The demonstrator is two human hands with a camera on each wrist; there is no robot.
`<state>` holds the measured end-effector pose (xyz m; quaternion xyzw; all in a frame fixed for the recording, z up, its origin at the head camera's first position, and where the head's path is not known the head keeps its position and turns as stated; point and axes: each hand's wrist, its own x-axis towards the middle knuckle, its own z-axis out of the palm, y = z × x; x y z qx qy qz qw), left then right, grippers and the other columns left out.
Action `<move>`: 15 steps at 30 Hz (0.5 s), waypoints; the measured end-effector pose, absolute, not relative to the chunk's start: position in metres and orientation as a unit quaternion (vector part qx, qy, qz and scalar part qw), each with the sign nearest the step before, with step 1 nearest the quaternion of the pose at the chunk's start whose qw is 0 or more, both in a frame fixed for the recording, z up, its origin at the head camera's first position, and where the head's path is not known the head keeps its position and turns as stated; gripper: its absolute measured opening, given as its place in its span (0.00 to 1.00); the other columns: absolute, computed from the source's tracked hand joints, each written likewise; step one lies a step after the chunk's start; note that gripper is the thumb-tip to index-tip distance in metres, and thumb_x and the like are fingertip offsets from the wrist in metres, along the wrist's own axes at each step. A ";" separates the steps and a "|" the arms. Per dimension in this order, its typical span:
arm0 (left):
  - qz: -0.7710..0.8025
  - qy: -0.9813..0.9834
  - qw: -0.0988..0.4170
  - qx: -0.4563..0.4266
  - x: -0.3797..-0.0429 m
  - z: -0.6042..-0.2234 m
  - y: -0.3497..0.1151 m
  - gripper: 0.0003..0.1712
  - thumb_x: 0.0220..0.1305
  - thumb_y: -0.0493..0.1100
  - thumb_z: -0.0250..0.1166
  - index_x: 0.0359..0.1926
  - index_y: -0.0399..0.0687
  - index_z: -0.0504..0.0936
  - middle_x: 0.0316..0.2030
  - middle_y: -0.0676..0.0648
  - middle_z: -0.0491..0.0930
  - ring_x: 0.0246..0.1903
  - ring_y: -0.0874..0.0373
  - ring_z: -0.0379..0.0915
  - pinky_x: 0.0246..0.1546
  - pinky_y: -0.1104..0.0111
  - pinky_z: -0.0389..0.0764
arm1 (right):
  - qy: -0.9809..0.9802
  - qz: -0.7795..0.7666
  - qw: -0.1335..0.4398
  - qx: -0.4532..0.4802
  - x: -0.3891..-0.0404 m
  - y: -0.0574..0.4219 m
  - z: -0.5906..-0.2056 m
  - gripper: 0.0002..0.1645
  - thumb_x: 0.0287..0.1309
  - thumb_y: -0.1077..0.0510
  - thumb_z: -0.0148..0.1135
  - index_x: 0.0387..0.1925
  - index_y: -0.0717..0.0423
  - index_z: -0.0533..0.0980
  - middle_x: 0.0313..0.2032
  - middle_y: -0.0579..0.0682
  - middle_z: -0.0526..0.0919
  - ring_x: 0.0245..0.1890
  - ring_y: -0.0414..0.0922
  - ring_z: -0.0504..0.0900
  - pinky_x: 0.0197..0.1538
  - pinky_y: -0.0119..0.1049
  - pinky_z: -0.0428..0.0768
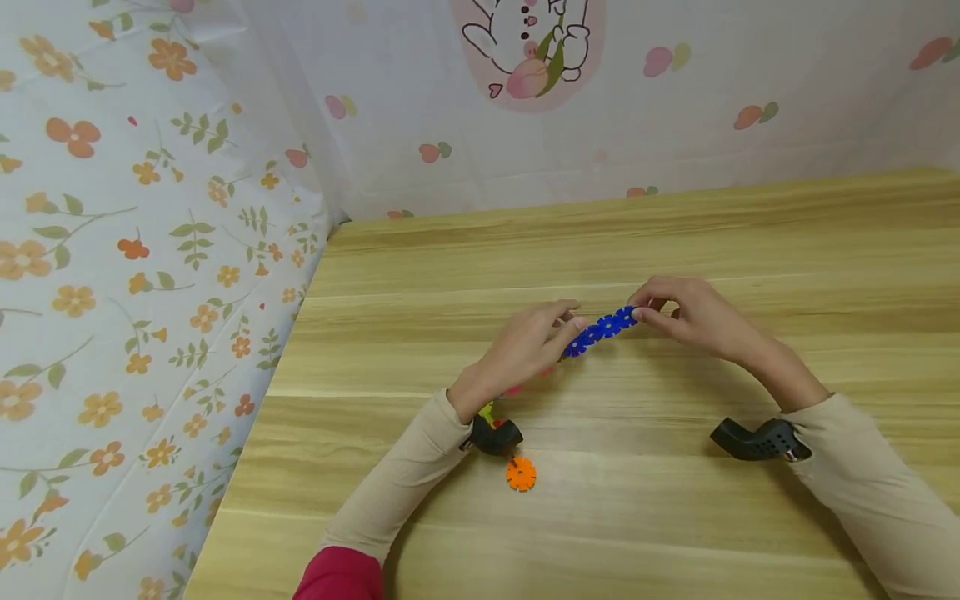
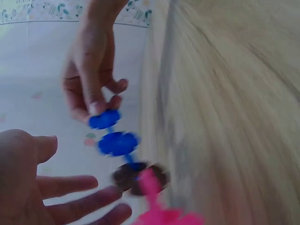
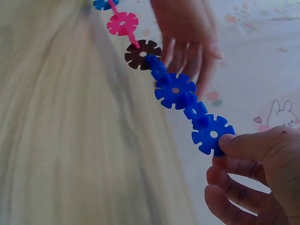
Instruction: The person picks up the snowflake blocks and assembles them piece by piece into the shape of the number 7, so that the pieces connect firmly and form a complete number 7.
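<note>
A chain of interlocking notched plastic discs runs between the two hands. Its blue discs [image 1: 609,324] lead to a brown disc [image 3: 143,55], a pink disc [image 3: 123,23] and a light blue one. My right hand [image 1: 701,315] pinches the end blue disc [image 3: 213,134] between thumb and fingers, holding that end above the table. Beside the chain is my left hand [image 1: 521,350], its fingers extended and gripping nothing in the left wrist view. Under the left wrist, part of the chain is hidden; a yellow-green disc [image 1: 487,412] and an orange disc [image 1: 521,473] show there.
The wood-grain table [image 1: 615,517] lies under both hands. Floral cloth [image 1: 135,333] hangs at the left, and a white cloth [image 1: 405,92] with a rabbit print stands behind the far edge. Black wrist mounts [image 1: 757,440] sit on both wrists.
</note>
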<state>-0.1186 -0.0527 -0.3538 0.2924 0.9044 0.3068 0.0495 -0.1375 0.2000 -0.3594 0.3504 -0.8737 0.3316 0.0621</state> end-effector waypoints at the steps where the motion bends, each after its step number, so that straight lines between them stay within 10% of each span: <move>1: 0.297 0.910 0.051 0.285 -0.117 -0.352 -0.056 0.29 0.72 0.55 0.43 0.63 0.40 0.68 0.52 0.45 0.75 0.51 0.56 0.71 0.53 0.63 0.68 | -0.874 0.327 0.057 0.353 -0.138 0.201 -0.361 0.04 0.58 0.65 0.61 0.35 0.55 0.79 0.31 0.48 0.80 0.30 0.40 0.76 0.26 0.32 0.75; 6: 0.260 0.928 0.021 0.265 -0.103 -0.340 -0.086 0.28 0.71 0.53 0.47 0.64 0.41 0.66 0.58 0.42 0.69 0.55 0.51 0.68 0.56 0.58 0.66 | -0.882 0.318 0.040 0.345 -0.135 0.207 -0.368 0.06 0.56 0.66 0.62 0.35 0.55 0.80 0.30 0.45 0.81 0.29 0.40 0.77 0.24 0.31 0.73; 9: 0.248 0.936 -0.035 0.247 -0.087 -0.338 -0.108 0.24 0.68 0.48 0.55 0.60 0.41 0.71 0.46 0.45 0.78 0.33 0.58 0.76 0.33 0.67 0.77 | -0.890 0.298 0.040 0.342 -0.133 0.209 -0.372 0.07 0.54 0.67 0.64 0.34 0.55 0.80 0.30 0.43 0.81 0.28 0.39 0.76 0.25 0.31 0.74; 15: 0.200 0.964 -0.049 0.170 -0.048 -0.347 -0.131 0.34 0.64 0.56 0.58 0.60 0.36 0.66 0.13 0.55 0.67 0.09 0.66 0.54 0.10 0.74 0.57 | -0.900 0.267 0.045 0.341 -0.127 0.211 -0.380 0.08 0.49 0.69 0.66 0.31 0.55 0.81 0.29 0.43 0.81 0.25 0.36 0.76 0.27 0.32 0.75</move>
